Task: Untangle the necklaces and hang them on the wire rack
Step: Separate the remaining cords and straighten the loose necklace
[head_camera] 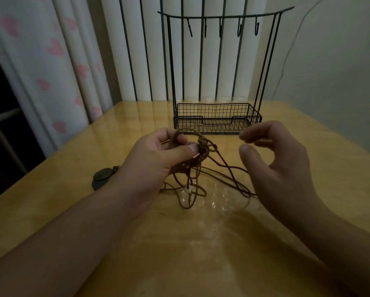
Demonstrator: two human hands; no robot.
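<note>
Forearms reach in over the glossy table (201,243) as my left hand (158,155) pinches the knot of the brown cord necklaces (203,146) between thumb and curled fingers, loose loops trailing below it past a pale bead (188,190). My right hand (274,159), just right of the knot, hangs half-curled and holds nothing, cords running beneath it. Best, I judge, to hold the knot steady and tease one strand out slackly, never tugging. Beyond my fingers stands the wire rack (218,116), hooks (221,28) bare; a dark pendant (102,175) lies left of my wrist.
</note>
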